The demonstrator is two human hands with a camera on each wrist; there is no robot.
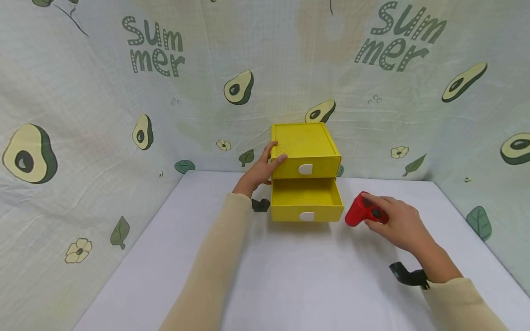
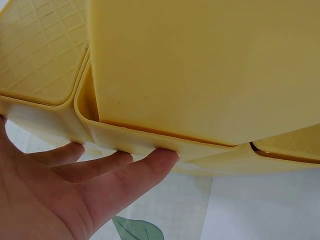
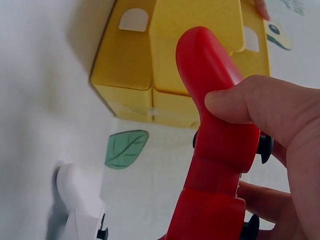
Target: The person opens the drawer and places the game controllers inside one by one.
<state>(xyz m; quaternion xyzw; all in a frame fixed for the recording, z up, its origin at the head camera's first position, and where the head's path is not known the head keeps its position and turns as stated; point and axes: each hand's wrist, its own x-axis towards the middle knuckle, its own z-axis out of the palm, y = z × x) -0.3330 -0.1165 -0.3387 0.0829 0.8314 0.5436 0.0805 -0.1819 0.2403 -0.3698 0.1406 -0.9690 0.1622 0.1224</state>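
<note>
A yellow drawer unit (image 1: 304, 140) stands at the back of the table. One drawer (image 1: 290, 214) with a white pull tab is slid out, and its visible inside is bare. My left hand (image 1: 257, 174) rests on the unit's left side, the thumb at the top front edge. In the left wrist view its fingers (image 2: 145, 172) lie fairly straight against the yellow wall. To the right of the drawer, my right hand (image 1: 400, 225) grips a red game controller (image 1: 354, 214) above the table. The right wrist view shows the thumb pressed on the controller's (image 3: 220, 145) back.
A white game controller (image 3: 80, 200) lies on the table in the right wrist view. Shut drawers sit above and below the pulled-out one. Behind the white table (image 1: 290, 276) hangs a cloth (image 1: 198, 105) printed with avocados. Black straps (image 1: 410, 276) circle the wrists.
</note>
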